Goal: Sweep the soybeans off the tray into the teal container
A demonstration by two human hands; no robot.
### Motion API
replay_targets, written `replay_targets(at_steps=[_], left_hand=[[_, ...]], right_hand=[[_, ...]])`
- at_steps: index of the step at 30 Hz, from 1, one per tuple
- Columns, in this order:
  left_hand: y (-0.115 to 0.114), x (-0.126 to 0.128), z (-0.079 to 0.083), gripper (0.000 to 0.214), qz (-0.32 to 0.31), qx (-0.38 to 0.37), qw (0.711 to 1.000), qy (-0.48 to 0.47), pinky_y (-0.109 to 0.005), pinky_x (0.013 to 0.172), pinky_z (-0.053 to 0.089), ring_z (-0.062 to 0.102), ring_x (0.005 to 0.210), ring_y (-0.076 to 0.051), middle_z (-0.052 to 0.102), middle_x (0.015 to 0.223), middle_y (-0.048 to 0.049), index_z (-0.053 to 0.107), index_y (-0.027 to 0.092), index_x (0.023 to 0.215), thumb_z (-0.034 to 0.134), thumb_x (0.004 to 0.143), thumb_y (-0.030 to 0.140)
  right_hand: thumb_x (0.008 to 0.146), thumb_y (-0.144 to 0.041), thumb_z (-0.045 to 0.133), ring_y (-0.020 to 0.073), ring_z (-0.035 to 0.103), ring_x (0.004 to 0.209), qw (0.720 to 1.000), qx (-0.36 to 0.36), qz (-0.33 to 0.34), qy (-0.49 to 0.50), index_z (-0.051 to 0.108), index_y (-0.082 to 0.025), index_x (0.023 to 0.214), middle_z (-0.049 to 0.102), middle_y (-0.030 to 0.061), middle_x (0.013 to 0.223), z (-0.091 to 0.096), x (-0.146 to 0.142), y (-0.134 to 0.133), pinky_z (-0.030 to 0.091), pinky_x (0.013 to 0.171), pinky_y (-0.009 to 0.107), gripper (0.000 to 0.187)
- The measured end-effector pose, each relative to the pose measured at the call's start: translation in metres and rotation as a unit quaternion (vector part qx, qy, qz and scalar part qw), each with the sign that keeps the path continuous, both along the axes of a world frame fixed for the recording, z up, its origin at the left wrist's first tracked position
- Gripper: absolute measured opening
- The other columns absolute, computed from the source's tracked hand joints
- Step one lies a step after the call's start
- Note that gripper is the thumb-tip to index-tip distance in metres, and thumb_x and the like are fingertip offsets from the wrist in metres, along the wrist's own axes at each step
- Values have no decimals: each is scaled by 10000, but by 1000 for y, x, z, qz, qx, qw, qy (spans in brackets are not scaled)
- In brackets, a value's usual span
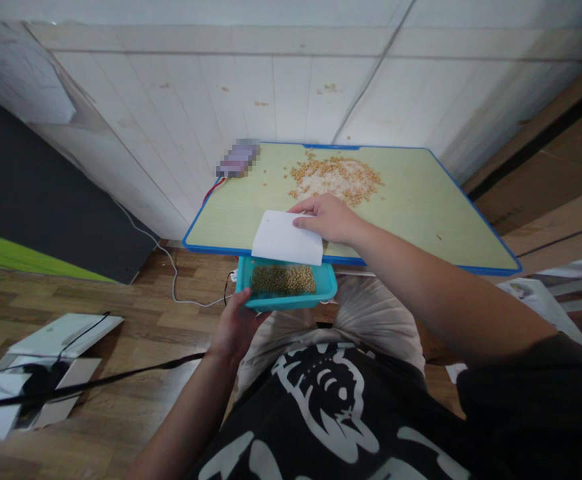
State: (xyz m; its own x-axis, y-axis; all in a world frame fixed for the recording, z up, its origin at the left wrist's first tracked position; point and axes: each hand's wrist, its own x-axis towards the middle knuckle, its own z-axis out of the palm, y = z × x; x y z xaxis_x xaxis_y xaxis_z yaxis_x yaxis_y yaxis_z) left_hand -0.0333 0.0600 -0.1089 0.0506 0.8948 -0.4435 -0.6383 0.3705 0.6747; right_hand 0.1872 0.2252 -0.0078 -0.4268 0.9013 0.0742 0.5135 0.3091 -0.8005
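Note:
My left hand grips the near left corner of a turquoise plastic box, held just below the front edge of the table. Soybeans lie in the box. My right hand is closed on a white card, thumb on top. The card rests over the table's front edge, its near side reaching above the box. Beyond my right hand, a pile of soybeans mixed with white rice grains is spread on the tabletop, with a few loose beans around it.
The small table has a pale green top and blue rim, against a white panelled wall. A blurred-out object with a red cord lies at its back left corner. An open white box and cables are on the floor at left.

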Motion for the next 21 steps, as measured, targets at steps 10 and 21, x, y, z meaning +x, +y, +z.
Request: replay_targets(at_steps=[10, 21], left_hand=[[-4, 5, 0, 475, 28, -16, 999, 11, -400, 939, 566, 696, 1132, -264, 775, 1259, -58, 724, 230, 1188, 785, 733, 348], [-16, 27, -30, 554, 34, 25, 999, 5, -542, 1051, 532, 673, 1241, -414, 828, 1030, -82, 757, 207, 1076, 778, 532, 307]], right_hand=[[793, -198, 791, 185, 655, 738, 983, 6, -68, 171, 768, -201, 975, 717, 6, 805, -12, 32, -6, 555, 693, 347, 184], [749, -296, 810, 155, 622, 622, 896, 49, -245, 367, 638, -254, 873, 681, -50, 728, -43, 106, -25, 522, 568, 279, 216]])
